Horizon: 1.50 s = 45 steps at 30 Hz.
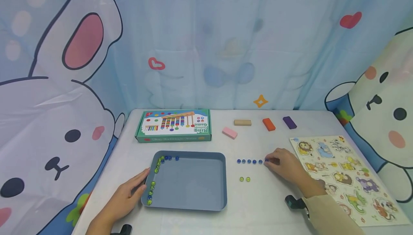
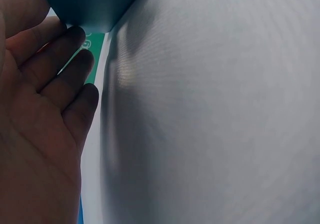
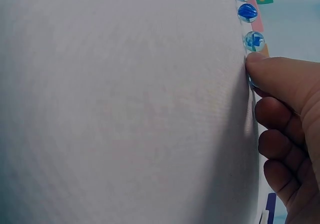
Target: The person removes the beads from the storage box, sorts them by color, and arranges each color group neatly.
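My right hand (image 1: 287, 167) pinches a blue marble (image 1: 266, 160) between thumb and fingers at the right end of a row of blue marbles (image 1: 249, 161) on the table. In the right wrist view the thumb (image 3: 280, 78) mostly hides that marble, beside the nearest glass marble (image 3: 254, 41). Two green marbles (image 1: 245, 179) lie below the row. My left hand (image 1: 127, 196) rests against the left wall of a grey-blue tray (image 1: 187, 208), its fingers loosely extended. Inside the tray, green marbles (image 1: 153, 183) and blue marbles (image 1: 168, 158) gather along the left and far walls.
A green ring game box (image 1: 174, 125) lies behind the tray. Pink (image 1: 229, 132), tan (image 1: 242, 122), orange (image 1: 269, 124) and purple (image 1: 289, 122) blocks lie at the back. An animal puzzle board (image 1: 351, 181) is on the right, partly under the right forearm.
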Each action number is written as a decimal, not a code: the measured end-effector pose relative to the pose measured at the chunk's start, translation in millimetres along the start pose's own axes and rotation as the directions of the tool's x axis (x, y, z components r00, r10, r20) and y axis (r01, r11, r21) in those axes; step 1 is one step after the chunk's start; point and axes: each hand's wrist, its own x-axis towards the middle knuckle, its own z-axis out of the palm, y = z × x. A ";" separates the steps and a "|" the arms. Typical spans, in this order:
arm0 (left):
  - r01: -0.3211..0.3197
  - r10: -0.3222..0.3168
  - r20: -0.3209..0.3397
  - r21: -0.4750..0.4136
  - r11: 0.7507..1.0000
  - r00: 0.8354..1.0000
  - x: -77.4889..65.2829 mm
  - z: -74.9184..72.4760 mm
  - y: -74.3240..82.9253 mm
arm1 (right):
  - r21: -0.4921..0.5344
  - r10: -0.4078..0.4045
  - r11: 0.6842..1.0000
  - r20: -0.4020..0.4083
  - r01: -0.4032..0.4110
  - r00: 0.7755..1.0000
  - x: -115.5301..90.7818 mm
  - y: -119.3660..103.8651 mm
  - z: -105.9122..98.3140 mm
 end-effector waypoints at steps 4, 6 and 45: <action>0.011 -0.011 0.003 0.010 1.000 1.000 -0.8 -0.3 1.1 | 0.011 0.005 1.000 0.003 -0.005 1.000 -0.7 0.7 1.8; 0.016 -0.016 0.005 0.018 1.000 1.000 -0.8 -0.6 2.2 | 0.013 0.012 1.000 -0.001 -0.012 1.000 -1.4 1.6 1.6; -0.049 0.049 -0.006 0.001 0.999 0.999 -0.2 0.0 -5.3 | 0.055 -0.591 0.807 0.048 0.589 0.805 76.9 -241.6 34.5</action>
